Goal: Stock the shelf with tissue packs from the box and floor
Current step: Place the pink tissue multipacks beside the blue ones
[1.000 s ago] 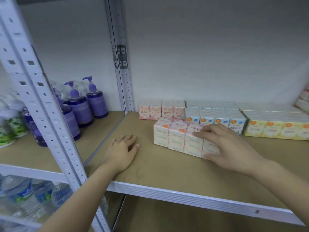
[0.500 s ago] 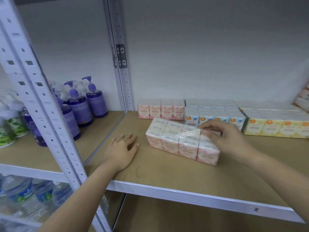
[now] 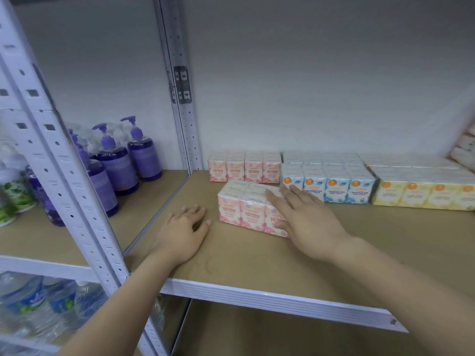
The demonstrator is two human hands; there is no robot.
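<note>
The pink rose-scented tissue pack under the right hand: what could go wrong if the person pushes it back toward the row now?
1. The pink rose-scented tissue pack sits slightly skewed to the pink row behind it, so a push may leave it crooked.
2. The right hand lies flat on its right end without a closed grip, so the pack could pivot.
3. Its right end is close to the blue fragrance-free packs and may nudge them.

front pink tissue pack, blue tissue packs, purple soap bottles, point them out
front pink tissue pack (image 3: 243, 214), head view, front label face
blue tissue packs (image 3: 339, 190), head view, front face
purple soap bottles (image 3: 144, 158), head view, rightmost bottle's label
</note>
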